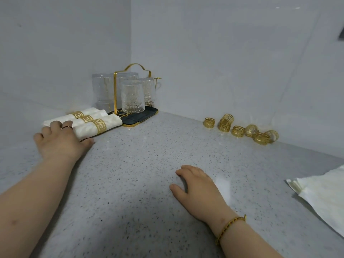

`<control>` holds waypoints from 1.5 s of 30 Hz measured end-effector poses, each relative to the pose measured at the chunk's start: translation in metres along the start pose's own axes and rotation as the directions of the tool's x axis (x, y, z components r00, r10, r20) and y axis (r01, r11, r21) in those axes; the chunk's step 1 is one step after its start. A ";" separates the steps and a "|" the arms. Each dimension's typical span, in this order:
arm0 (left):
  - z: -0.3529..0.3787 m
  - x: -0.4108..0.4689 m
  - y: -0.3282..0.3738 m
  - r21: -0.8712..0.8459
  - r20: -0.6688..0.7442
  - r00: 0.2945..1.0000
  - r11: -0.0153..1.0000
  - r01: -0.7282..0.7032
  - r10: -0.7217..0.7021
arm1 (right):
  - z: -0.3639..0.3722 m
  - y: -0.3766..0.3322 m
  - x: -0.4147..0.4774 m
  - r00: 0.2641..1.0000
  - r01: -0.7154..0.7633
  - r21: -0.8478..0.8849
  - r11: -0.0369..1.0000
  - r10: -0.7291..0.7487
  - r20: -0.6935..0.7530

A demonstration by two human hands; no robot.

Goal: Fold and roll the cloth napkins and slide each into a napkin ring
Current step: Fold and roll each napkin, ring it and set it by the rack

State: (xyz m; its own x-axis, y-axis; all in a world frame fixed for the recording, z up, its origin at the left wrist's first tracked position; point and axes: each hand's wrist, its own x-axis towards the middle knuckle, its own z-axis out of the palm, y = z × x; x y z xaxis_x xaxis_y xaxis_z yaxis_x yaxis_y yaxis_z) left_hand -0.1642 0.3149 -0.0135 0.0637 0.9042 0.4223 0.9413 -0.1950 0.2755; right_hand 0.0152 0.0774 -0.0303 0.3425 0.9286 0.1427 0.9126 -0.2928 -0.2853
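Note:
Three rolled cream napkins [111, 121], each inside a gold ring [100, 126], lie side by side at the back left of the grey speckled counter. My left hand [59, 140] rests on the near ends of these rolls with its fingers spread over them. My right hand [197, 185] lies on the bare counter in the middle, fingers loosely bent and holding nothing. Several loose gold napkin rings [238, 130] sit in a row along the right wall. A flat cream napkin [323, 194] lies at the right edge, partly cut off.
A gold wire rack with several clear ribbed glasses [132, 96] stands on a dark tray [137, 119] in the corner, right behind the rolled napkins. Grey walls close off the counter [141, 164] at the back and right.

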 end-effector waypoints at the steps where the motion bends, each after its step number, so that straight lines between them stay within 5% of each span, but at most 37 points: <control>1: -0.003 -0.005 0.003 -0.026 0.000 1.000 1.000 -0.015 0.015 | 0.000 0.001 0.001 1.000 0.002 0.018 1.000 -0.001 -0.019; 6: -0.027 -0.054 0.035 -0.293 0.131 0.958 0.934 -0.207 0.253 | -0.005 0.002 -0.008 0.991 -0.038 0.140 0.989 0.055 -0.118; 10: -0.042 -0.113 0.058 -0.541 0.331 0.794 0.792 -0.283 0.510 | -0.013 0.006 -0.025 0.989 -0.059 0.193 0.979 0.084 -0.125; 17: -0.069 -0.198 0.130 -0.657 0.325 0.573 0.616 -0.435 0.752 | -0.062 0.074 -0.108 0.960 -0.212 0.096 0.973 0.225 -0.166; 22: -0.069 -0.255 0.184 -0.698 0.295 0.452 0.513 -0.500 0.842 | -0.099 0.144 -0.192 0.837 -0.499 0.071 0.864 0.501 -0.221; 26: -0.057 -0.280 0.198 -0.645 0.230 0.462 0.490 -0.587 0.857 | -0.106 0.175 -0.231 0.797 -0.585 0.015 0.811 0.578 -0.176; 35: -0.055 -0.287 0.190 -0.587 0.146 0.476 0.464 -0.664 0.867 | -0.097 0.177 -0.230 0.830 -0.510 -0.125 0.851 0.449 -0.330; 42: -0.070 -0.296 0.195 -0.563 0.151 0.495 0.486 -0.668 0.856 | -0.106 0.173 -0.241 0.756 -0.467 0.126 0.875 0.470 -0.456; 45: -0.080 -0.305 0.206 -0.507 0.082 0.440 0.418 -0.754 0.894 | -0.109 0.170 -0.243 0.743 -0.425 0.210 0.881 0.472 -0.475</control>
State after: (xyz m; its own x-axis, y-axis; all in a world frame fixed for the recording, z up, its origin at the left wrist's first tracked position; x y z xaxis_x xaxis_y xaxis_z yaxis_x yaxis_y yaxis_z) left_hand -0.0162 -0.0318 -0.0161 0.8970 0.2549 0.3611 0.1771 -0.9558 0.2347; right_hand 0.1109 -0.2230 -0.0102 0.7909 0.4438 0.4213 0.6113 -0.6042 -0.5111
